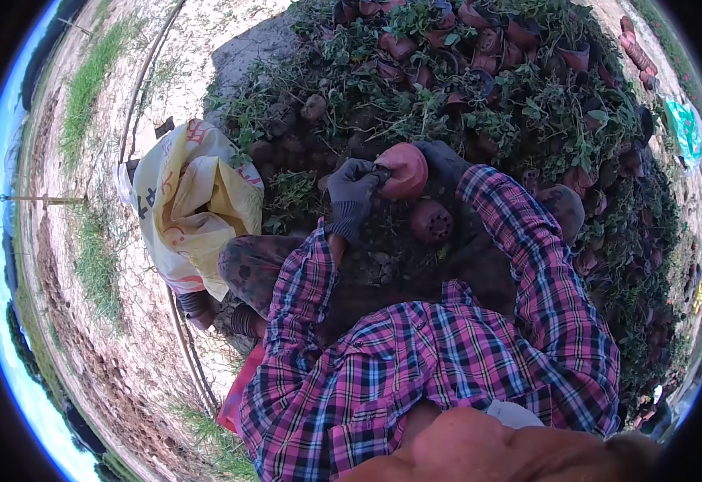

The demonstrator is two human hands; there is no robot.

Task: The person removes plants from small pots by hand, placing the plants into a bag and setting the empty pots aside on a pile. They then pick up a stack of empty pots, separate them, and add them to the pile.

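Note:
In dark gloves, both hands meet at a reddish plastic plant pot [404, 173] in front of my body. My left hand [353, 191] pinches the pot's left edge with its fingers. On the pot's right side is my right hand [442, 164], bent around it, its fingertips partly hidden behind the pot. Just below lies another reddish pot [431, 222], its base with drainage holes facing up. Dark soil and clods surround the pots between my knees. What the held pot contains cannot be made out.
A white and yellow woven sack [186, 209] stands open at my left knee. Ahead and to the right spreads a heap of pots and green, wilting plants [439, 88]. A dark hose [146, 76] runs along the pale ground at left. A green and white bag [683, 132] lies far right.

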